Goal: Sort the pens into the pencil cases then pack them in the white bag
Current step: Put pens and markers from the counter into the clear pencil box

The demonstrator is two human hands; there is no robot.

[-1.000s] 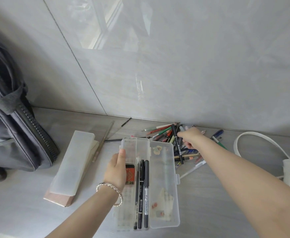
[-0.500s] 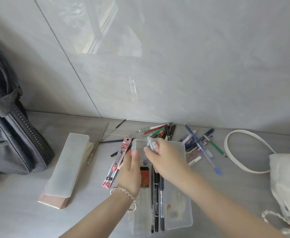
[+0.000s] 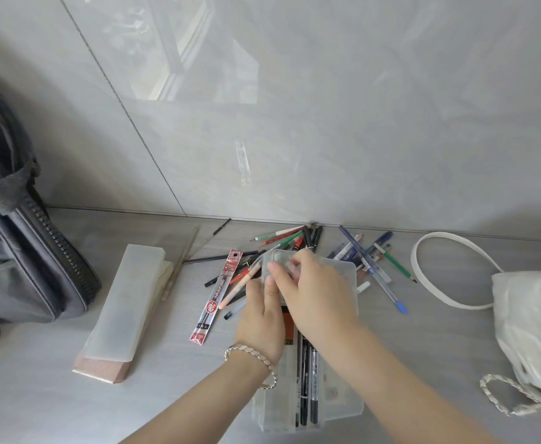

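Observation:
A clear plastic pencil case (image 3: 342,406) lies lengthwise in front of me with two black pens (image 3: 309,379) inside. My left hand (image 3: 262,318), with a bracelet at the wrist, rests on the case's left half and grips its far corner. My right hand (image 3: 318,293) pinches the same far end, where a translucent flap (image 3: 270,262) is lifted. Loose pens and pencils (image 3: 370,262) lie in a heap by the wall, just beyond the case. The white bag (image 3: 532,315) sits at the right.
A frosted pencil case (image 3: 124,299) is stacked on a pink one (image 3: 102,373) at the left. A red refill packet (image 3: 219,293) lies beside the clear case. A grey backpack (image 3: 15,251) stands far left. The bag's white strap (image 3: 423,277) loops over the floor.
My right hand left the pen heap and came back to the far end of the clear case, joining my left hand there. The view has shifted right, showing more of the white bag.

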